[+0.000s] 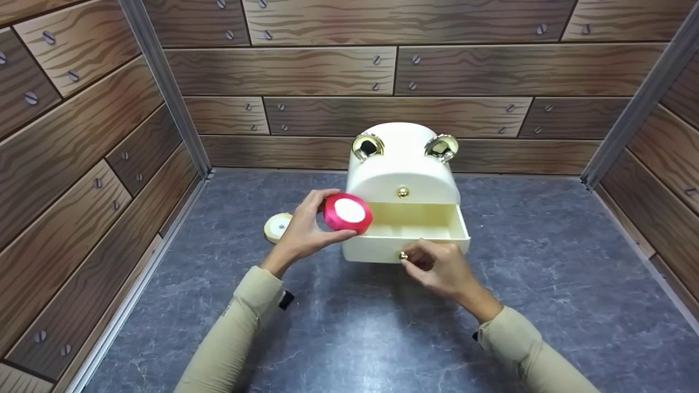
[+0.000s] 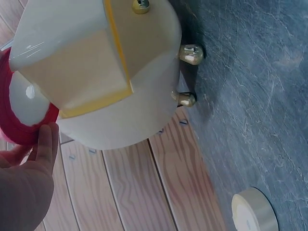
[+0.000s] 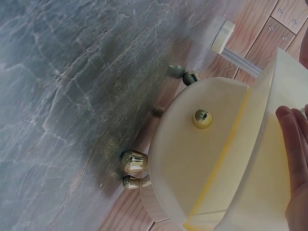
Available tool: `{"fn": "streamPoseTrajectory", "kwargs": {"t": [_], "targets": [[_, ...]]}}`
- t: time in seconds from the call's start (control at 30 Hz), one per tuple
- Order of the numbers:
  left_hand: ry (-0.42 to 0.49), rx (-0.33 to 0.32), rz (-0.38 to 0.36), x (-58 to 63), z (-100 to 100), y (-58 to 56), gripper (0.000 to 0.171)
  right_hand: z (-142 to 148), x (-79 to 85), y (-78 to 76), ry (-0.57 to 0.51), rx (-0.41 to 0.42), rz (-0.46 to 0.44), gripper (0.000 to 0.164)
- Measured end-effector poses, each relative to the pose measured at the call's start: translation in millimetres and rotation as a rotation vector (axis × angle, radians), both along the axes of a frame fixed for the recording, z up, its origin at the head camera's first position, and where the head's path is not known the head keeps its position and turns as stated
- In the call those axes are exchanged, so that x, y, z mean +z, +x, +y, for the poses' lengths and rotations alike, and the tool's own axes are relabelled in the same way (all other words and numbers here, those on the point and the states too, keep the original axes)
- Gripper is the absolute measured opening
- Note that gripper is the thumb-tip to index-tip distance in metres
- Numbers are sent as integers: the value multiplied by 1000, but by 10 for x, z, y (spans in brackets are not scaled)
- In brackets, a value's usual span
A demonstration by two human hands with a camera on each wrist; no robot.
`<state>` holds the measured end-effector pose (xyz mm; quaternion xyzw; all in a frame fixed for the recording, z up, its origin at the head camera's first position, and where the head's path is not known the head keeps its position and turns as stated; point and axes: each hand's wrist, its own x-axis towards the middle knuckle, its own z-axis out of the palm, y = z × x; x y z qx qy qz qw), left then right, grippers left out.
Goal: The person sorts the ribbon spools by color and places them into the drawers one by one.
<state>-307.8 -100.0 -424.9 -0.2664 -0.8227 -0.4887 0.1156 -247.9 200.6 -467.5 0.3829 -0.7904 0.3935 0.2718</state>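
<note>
My left hand [image 1: 306, 226] grips a roll of red ribbon [image 1: 349, 212] with a white centre, thumb below and fingers above. It holds the roll tilted by the left side of a pulled-out drawer [image 1: 374, 250]. At the drawer's front, my right hand [image 1: 443, 268] pinches its small gold knob [image 1: 403, 255] between thumb and fingers. The drawer belongs to a cream storage box [image 1: 404, 147] with a rounded top and two gold ear-like pieces. In the left wrist view, fingers press the rim of the red ribbon roll [image 2: 31, 132].
A cream ribbon roll [image 1: 277, 226] lies on the grey marbled table [image 1: 546, 262], left of the box and partly behind my left hand. Another gold knob [image 1: 403, 192] sits on the upper front of the box. Wood-patterned walls [image 1: 327, 71] enclose the table at the back and sides.
</note>
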Motion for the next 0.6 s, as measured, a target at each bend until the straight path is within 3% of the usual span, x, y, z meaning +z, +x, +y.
{"fn": "streamPoseTrajectory", "kwargs": {"t": [0.3,0.6], "targets": [[37,-38,-21,-18,61,7,86,2,-8,33,9,4,50,24],[11,-71,-39,-14,118,30,81,15,-19,35,16,0,46,22]]}}
